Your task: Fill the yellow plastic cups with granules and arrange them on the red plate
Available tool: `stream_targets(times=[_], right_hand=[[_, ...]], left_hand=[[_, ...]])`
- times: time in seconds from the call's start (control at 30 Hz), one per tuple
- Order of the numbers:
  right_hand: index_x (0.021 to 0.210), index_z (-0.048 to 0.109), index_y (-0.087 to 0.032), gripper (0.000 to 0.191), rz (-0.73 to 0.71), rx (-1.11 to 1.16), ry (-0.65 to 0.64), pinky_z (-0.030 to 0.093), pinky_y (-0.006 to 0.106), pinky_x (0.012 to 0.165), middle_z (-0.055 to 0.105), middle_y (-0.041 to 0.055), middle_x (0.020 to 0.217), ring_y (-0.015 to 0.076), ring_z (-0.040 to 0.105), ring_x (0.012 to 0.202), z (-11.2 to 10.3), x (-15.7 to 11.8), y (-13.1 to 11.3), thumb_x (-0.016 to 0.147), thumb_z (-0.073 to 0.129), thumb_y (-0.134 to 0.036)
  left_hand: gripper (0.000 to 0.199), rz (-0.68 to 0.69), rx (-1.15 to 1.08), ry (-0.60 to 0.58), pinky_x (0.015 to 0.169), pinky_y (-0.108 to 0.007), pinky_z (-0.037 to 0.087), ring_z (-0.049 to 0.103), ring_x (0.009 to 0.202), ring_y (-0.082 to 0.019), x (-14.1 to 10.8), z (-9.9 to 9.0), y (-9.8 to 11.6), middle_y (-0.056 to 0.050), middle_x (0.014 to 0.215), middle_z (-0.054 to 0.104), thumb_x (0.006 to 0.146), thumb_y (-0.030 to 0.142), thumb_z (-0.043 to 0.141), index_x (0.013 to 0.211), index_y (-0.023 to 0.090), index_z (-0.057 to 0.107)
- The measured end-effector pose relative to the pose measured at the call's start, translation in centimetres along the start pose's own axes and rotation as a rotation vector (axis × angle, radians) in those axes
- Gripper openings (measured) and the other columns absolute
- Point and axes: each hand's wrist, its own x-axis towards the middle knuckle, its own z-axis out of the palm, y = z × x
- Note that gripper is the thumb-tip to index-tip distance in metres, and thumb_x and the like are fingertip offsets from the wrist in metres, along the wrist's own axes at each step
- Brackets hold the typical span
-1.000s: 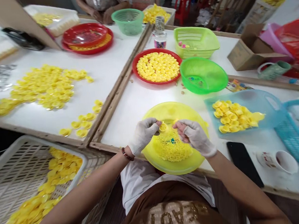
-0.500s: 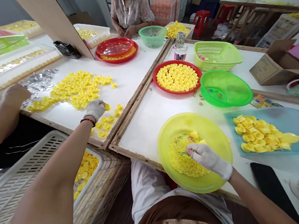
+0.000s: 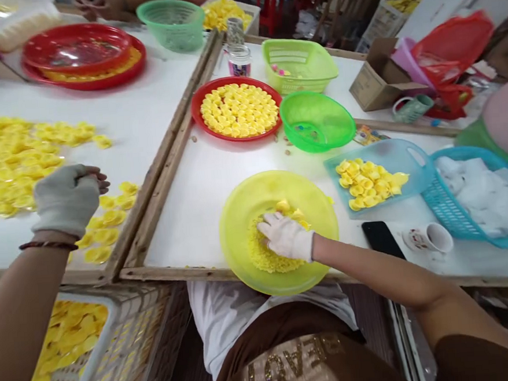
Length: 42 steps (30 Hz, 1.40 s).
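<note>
My left hand (image 3: 69, 197), in a pale fingerless glove, is over the left table with its fingers curled together; whatever they hold is hidden. Yellow petal-like cups (image 3: 12, 158) form a pile beside and beyond it, and several single yellow cups (image 3: 104, 227) lie to its right. My right hand (image 3: 286, 237), also gloved, reaches into the yellow plate (image 3: 233, 215) in front of me. Its fingers are bent down together into a heap of tiny yellow beads (image 3: 276, 263), which hides their tips. A few yellow cups (image 3: 283, 206) rest behind that hand on the plate.
Beyond the plate are a red tray (image 3: 238, 138) of yellow cups and a green bowl (image 3: 331, 115). To the right lie a blue tray (image 3: 409, 168), a phone (image 3: 381, 239), a mug (image 3: 429, 239) and a blue basket (image 3: 451, 211). A wooden edge (image 3: 165, 162) divides the tables.
My view has turned right, bringing the blue basket into sight. My right hand has gone from a raised pinch down into the beads. My left hand stays by the cups, its fingers still curled.
</note>
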Motion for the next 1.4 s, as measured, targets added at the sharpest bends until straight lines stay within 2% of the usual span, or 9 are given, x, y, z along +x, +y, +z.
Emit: stream_targets(times=[0.1,0.2,0.27,0.37,0.57,0.73,0.9,1.07,1.4], right_hand=[[0.119,0.059,-0.014,0.04,-0.044,0.039,-0.119,0.049,0.043,0.086,0.061,0.0162,0.119,0.0294,0.059,0.101,0.6,-1.4,-0.6,0.095,0.049,-0.045],[0.111,0.062,-0.015,0.042,-0.04,0.175,-0.25,0.049,0.041,0.08,0.067,0.0149,0.109,0.0269,0.063,0.092,0.8,-3.2,-0.9,0.098,0.042,-0.048],[0.104,0.064,-0.016,0.041,-0.005,0.305,-0.304,0.048,0.038,0.075,0.069,0.0124,0.1,0.0246,0.063,0.084,0.8,-3.9,-0.6,0.097,0.042,-0.049],[0.096,0.066,-0.018,0.035,0.007,0.442,-0.295,0.044,0.031,0.067,0.069,0.0063,0.089,0.0197,0.059,0.077,0.6,-4.3,0.1,0.093,0.049,-0.048],[0.076,0.066,-0.017,0.017,0.14,0.94,-0.164,0.036,0.024,0.055,0.06,-0.0009,0.066,0.0119,0.05,0.06,-0.7,-5.1,2.0,0.084,0.064,-0.032],[0.08,0.059,-0.018,0.026,0.232,1.249,-0.126,0.035,0.021,0.045,0.051,-0.0049,0.058,0.0071,0.043,0.045,-1.8,-6.8,4.3,0.087,0.057,-0.043],[0.077,0.049,-0.02,0.035,0.223,1.791,0.424,0.021,0.017,0.039,0.048,-0.0074,0.062,0.0031,0.036,0.041,-3.6,-6.4,5.0,0.081,0.068,-0.05],[0.075,0.045,-0.021,0.036,0.11,1.867,0.818,0.03,0.019,0.042,0.048,-0.0069,0.063,0.0045,0.041,0.044,-4.9,-3.8,3.4,0.087,0.066,-0.048],[0.075,0.042,-0.022,0.04,0.103,1.919,0.85,0.027,0.019,0.042,0.043,-0.0084,0.062,0.0037,0.036,0.043,-5.2,-3.0,2.5,0.084,0.069,-0.051]], left_hand=[[0.029,0.198,-0.049,-0.115,0.084,-0.038,0.05,0.068,0.09,-0.02,-5.4,4.5,8.5,0.0,0.093,0.073,0.087,0.03,0.053,0.108,0.019,0.069],[0.026,0.399,-0.046,-0.545,0.079,-0.033,0.055,0.07,0.083,-0.019,-10.7,10.5,14.6,-0.004,0.094,0.075,0.082,0.024,0.054,0.103,0.019,0.07],[0.028,0.52,0.105,-0.704,0.085,-0.034,0.053,0.07,0.093,-0.022,-12.9,14.7,16.6,-0.007,0.1,0.075,0.083,0.027,0.056,0.107,0.019,0.07],[0.027,0.595,0.282,-0.715,0.09,-0.038,0.049,0.067,0.102,-0.027,-14.1,20.3,18.1,-0.012,0.107,0.072,0.088,0.024,0.052,0.108,0.019,0.069],[0.026,0.335,0.248,-0.799,0.068,-0.038,0.047,0.067,0.077,-0.031,-13.6,26.9,20.5,-0.013,0.073,0.067,0.079,0.042,0.066,0.074,0.017,0.065],[0.016,0.282,0.11,-0.857,0.062,-0.028,0.045,0.061,0.068,-0.018,-13.7,26.7,19.2,-0.004,0.073,0.065,0.067,0.017,0.068,0.082,0.016,0.063],[0.025,0.211,-0.243,-0.882,0.062,-0.024,0.045,0.055,0.067,-0.013,-16.0,22.8,18.1,0.001,0.077,0.061,0.071,0.02,0.068,0.095,0.016,0.061],[0.029,-0.017,-0.66,-1.001,0.067,-0.028,0.051,0.061,0.071,-0.014,-19.0,20.8,18.3,-0.003,0.086,0.065,0.072,0.023,0.072,0.097,0.016,0.058],[0.035,-0.143,-0.795,-0.969,0.071,-0.03,0.055,0.064,0.074,-0.014,-20.1,19.3,18.0,-0.005,0.096,0.065,0.068,0.02,0.076,0.098,0.016,0.058]])
